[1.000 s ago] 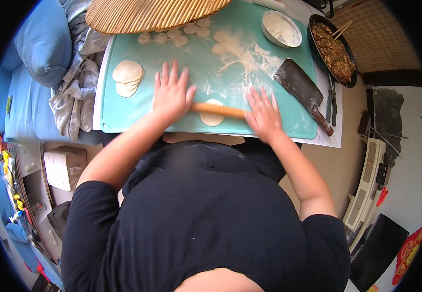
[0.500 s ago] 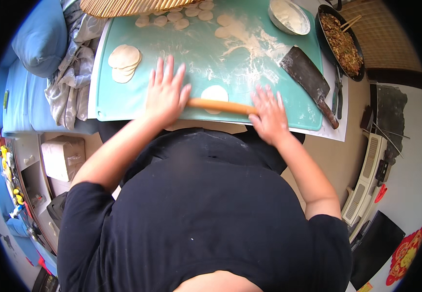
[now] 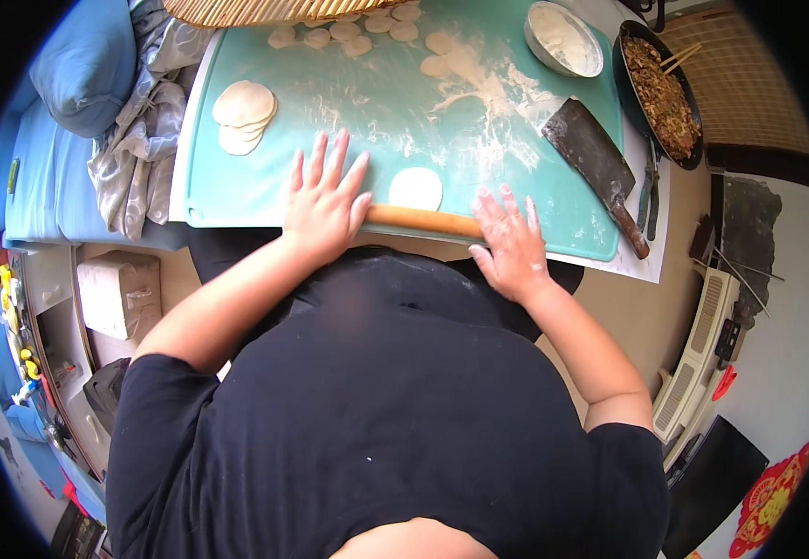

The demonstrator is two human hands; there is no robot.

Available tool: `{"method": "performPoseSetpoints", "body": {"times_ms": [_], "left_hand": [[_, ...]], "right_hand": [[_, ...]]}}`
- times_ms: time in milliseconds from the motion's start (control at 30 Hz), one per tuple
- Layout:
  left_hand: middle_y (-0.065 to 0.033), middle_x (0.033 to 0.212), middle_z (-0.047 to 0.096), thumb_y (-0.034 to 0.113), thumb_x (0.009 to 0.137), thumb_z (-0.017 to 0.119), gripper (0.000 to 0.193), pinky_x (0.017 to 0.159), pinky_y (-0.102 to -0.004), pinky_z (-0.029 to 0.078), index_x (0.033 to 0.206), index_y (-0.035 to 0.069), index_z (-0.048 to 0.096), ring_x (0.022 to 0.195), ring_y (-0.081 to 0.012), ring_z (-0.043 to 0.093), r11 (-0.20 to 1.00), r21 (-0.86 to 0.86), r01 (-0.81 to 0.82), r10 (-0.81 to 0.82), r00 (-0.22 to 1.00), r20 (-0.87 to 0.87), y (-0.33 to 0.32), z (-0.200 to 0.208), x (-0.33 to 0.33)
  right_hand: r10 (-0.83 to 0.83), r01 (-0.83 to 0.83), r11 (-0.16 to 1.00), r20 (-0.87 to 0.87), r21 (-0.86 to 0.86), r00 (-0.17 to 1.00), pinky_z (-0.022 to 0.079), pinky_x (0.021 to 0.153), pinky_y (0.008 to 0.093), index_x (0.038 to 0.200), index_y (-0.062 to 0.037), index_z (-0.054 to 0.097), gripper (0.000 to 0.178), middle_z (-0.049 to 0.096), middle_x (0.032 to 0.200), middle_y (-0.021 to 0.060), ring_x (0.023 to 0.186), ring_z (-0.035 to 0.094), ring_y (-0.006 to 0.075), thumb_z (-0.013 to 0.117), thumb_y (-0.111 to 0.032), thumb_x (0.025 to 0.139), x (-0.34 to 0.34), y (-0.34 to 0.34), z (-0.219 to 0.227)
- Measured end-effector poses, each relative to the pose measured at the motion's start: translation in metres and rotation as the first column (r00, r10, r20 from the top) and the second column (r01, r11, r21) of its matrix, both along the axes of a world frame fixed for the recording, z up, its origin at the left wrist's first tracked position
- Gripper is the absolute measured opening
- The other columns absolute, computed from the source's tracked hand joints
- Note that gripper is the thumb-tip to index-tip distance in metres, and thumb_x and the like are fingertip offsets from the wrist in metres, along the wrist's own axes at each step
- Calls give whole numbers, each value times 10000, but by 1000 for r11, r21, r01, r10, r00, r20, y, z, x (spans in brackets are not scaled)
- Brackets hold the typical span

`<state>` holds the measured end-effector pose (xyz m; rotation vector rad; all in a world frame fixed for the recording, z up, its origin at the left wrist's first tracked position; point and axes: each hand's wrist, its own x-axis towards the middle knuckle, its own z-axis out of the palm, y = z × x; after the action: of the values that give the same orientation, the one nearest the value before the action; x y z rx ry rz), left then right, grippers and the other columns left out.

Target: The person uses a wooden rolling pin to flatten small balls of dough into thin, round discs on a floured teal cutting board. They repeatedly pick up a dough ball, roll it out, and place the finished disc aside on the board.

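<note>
While the fingers (image 3: 334, 160) are spread apart, left hand (image 3: 319, 212) and right hand (image 3: 514, 247) rest on both ends of a rolling pin (image 3: 423, 220).
The pin sits at a dough circle's (image 3: 416, 189) near side, by the green mat's (image 3: 330, 93) edge; a dough stack (image 3: 243, 104) lies further left; a cleaver (image 3: 586, 147) lies right; a flour bowl (image 3: 568, 71) stands beyond it.

From the wearer's head I look steeply down through a wide fisheye. The torso (image 3: 386, 410) fills my near foreground, the green board (image 3: 330, 93) lying just beyond.
</note>
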<state>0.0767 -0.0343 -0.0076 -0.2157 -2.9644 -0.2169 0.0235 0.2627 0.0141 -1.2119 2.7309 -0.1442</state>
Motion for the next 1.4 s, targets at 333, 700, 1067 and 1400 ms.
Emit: {"method": "performPoseSetpoints", "body": {"times_ms": [333,700,1067,1400], "left_hand": [[-216,1392,365,323,878,528,477,1075,-517,245,1284,76,486,1324,-420,275,968,87,-235,236,972,8,-8,-12,-111],[-157,903,628,233,745,698,273,812,-404,474,939,61,613,901,-338,593,941,299,-159,45,934,355,41,21,-79],[-170,933,629,203,722,686,228,804,-414,478,869,43,614,911,-346,595,887,383,-259,106,920,378,45,41,-52],[-120,847,651,204,725,699,198,747,-387,491,866,76,644,829,-318,618,876,387,-287,125,911,393,45,23,-56]], "right_hand": [[-155,140,983,-123,-119,980,120,1127,492,1378,-89,402,604,281,1487,137,1388,203,331,456,-449,896,-102,-32,-14],[-36,-51,904,-195,-425,980,423,899,456,1002,-77,599,352,600,992,88,973,562,295,721,-165,683,-15,10,-7],[-11,-104,865,-226,-491,974,463,746,386,977,-78,602,365,614,930,71,860,580,278,736,-139,643,-18,5,-15],[-35,-130,829,-282,-544,959,467,729,383,1009,-87,603,395,607,919,75,843,581,279,738,-133,640,-18,10,-25]]}}
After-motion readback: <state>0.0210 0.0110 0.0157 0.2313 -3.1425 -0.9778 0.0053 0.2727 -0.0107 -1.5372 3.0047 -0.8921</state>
